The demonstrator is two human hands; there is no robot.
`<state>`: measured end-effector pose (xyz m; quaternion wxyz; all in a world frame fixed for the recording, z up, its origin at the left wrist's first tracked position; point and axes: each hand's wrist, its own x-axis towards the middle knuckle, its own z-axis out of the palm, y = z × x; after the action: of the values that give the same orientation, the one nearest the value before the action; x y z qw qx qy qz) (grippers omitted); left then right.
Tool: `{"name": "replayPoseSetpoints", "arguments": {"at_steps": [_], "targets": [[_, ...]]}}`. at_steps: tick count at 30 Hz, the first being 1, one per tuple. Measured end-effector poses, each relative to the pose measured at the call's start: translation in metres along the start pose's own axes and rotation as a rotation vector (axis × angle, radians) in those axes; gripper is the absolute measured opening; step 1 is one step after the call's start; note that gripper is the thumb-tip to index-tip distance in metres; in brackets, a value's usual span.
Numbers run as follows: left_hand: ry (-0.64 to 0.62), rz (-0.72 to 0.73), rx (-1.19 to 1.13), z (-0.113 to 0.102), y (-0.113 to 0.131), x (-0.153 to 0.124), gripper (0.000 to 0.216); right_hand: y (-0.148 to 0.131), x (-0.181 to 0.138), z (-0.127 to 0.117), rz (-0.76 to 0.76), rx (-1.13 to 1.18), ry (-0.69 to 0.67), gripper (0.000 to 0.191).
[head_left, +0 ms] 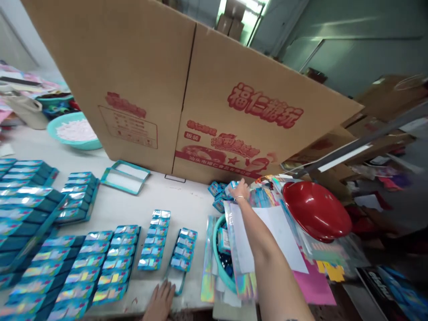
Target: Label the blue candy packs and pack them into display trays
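At the front edge of the table my left hand (160, 301) lies flat with its fingers stretched out. Its fingertips touch the near end of a shallow blue-edged tray (176, 278). Several small shiny blue boxes (183, 249) stand in a row in the far part of that tray. My right arm reaches far forward, and my right hand (240, 191), with a bracelet at the wrist, has its fingers closed around a small blue box (232, 187) at a loose pile (219, 196). Part of that box is hidden by the fingers.
Rows of blue boxes (112, 263) fill the left. An unfilled tray (126, 177) lies before a large cardboard box (187, 98). Beneath my right arm are a turquoise basket (216, 254) and plastic sleeves (239, 249). A red basin (316, 209) sits right; a turquoise bowl (75, 141) left.
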<state>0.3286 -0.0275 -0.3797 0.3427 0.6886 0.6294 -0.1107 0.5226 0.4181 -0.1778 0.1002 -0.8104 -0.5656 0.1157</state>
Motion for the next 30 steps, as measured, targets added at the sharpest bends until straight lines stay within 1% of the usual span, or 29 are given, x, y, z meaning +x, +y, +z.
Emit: {"name": "replayPoseSetpoints", "arguments": {"at_steps": [2, 3, 5, 6, 7, 8, 9, 11, 12, 14, 15, 17, 19, 22, 26, 28, 30], "targets": [[0.004, 0.031, 0.005, -0.009, 0.002, -0.015, 0.078, -0.001, -0.024, -0.011, -0.177, 0.055, 0.036, 0.094], [0.013, 0.050, 0.014, -0.015, 0.003, -0.021, 0.079, 0.001, -0.043, -0.018, -0.295, 0.126, 0.069, 0.096], [0.038, 0.092, 0.049, -0.025, 0.002, -0.033, 0.080, 0.013, -0.099, -0.032, -0.537, 0.332, 0.112, 0.094], [0.060, 0.112, 0.060, -0.029, 0.000, -0.037, 0.079, 0.022, -0.134, -0.037, -0.623, 0.432, 0.090, 0.091], [0.084, 0.131, 0.069, -0.032, -0.003, -0.041, 0.079, 0.032, -0.173, -0.040, -0.675, 0.498, 0.016, 0.088], [0.104, 0.152, 0.073, -0.034, -0.006, -0.044, 0.079, 0.042, -0.213, -0.039, -0.702, 0.524, -0.090, 0.085], [0.115, 0.174, 0.075, -0.035, -0.010, -0.047, 0.079, 0.053, -0.252, -0.034, -0.712, 0.525, -0.185, 0.085], [0.109, 0.228, 0.082, -0.036, -0.018, -0.051, 0.074, 0.072, -0.321, -0.011, -0.725, 0.473, -0.285, 0.085], [0.097, 0.256, 0.087, -0.036, -0.022, -0.053, 0.069, 0.079, -0.348, 0.005, -0.736, 0.435, -0.306, 0.084], [0.082, 0.309, 0.100, -0.036, -0.028, -0.055, 0.059, 0.088, -0.383, 0.040, -0.776, 0.332, -0.364, 0.084], [0.085, 0.331, 0.106, -0.035, -0.030, -0.056, 0.056, 0.090, -0.393, 0.056, -0.790, 0.277, -0.387, 0.083], [0.107, 0.364, 0.112, -0.032, -0.034, -0.056, 0.060, 0.090, -0.399, 0.081, -0.817, 0.174, -0.408, 0.082], [0.125, 0.384, 0.123, -0.028, -0.038, -0.055, 0.065, 0.087, -0.397, 0.095, -0.840, 0.099, -0.395, 0.081], [0.112, 0.392, 0.147, -0.020, -0.042, -0.052, 0.065, 0.087, -0.394, 0.104, -0.893, 0.036, -0.355, 0.082], [0.097, 0.405, 0.128, -0.015, -0.047, -0.049, 0.070, 0.099, -0.396, 0.106, -0.950, -0.038, -0.316, 0.084], [0.099, 0.419, 0.110, -0.015, -0.049, -0.049, 0.071, 0.105, -0.398, 0.108, -0.951, -0.100, -0.295, 0.085], [0.097, 0.442, 0.076, -0.018, -0.051, -0.051, 0.071, 0.105, -0.400, 0.110, -0.925, -0.177, -0.269, 0.085]]}}
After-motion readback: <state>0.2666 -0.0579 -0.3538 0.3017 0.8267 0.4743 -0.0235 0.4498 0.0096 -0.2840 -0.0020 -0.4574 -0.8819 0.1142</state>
